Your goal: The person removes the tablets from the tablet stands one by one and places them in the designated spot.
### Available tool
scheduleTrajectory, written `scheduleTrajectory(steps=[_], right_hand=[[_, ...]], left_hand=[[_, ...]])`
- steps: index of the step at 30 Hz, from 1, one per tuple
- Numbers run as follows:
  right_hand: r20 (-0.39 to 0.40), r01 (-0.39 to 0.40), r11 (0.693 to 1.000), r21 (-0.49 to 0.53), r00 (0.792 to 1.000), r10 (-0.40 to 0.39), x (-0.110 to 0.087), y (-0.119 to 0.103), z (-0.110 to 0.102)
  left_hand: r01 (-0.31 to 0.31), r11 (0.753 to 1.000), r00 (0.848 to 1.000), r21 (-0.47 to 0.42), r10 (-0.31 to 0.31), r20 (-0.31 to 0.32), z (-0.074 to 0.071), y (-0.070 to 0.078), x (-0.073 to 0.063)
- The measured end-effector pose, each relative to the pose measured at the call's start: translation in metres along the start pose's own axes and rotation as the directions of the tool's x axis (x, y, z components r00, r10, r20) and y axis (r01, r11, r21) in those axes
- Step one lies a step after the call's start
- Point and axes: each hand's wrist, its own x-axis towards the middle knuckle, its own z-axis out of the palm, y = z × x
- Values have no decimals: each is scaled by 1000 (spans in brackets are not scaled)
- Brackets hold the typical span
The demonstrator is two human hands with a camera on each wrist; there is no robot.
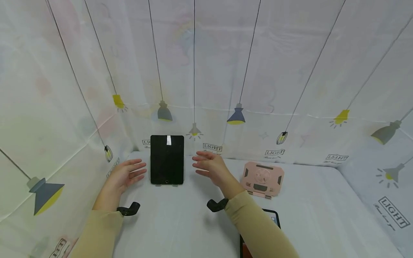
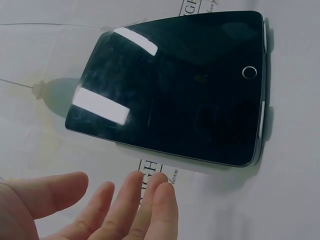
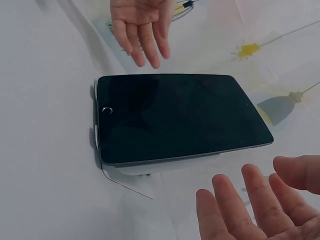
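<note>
A black tablet [image 1: 167, 161] with a round home button leans upright on a stand near the back of the table. The stand is mostly hidden behind it; two small lips show under the tablet's lower edge. To its left is my left hand [image 1: 127, 174], fingers extended toward the tablet's side with a gap between. My right hand [image 1: 211, 166] is on the other side, its fingers also apart from the tablet. In the left wrist view the tablet's dark screen [image 2: 175, 90] shows bright reflections. Both palms face inward and hold nothing.
A pink folding stand [image 1: 262, 179] lies at the right, beyond my right wrist. Under my right forearm a phone [image 1: 272, 216] with its screen lit is partly covered. White cloth printed with lamps [image 1: 236, 116] rises behind and along both sides of the white table [image 1: 180, 222].
</note>
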Motion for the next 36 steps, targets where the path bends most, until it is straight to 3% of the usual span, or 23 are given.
scheduleTrajectory(steps=[19, 29, 36], right_hand=[[7, -29, 999, 21, 1000, 29, 21, -8, 15], [38, 2, 999, 50, 999, -4, 28, -7, 19], [36, -6, 999, 37, 999, 5, 33, -9, 24]], left_hand=[[-57, 998, 998, 33, 57, 6, 8, 12, 18], [-80, 996, 997, 43, 79, 12, 13, 17, 23], [-117, 989, 993, 95, 115, 31, 18, 26, 27]])
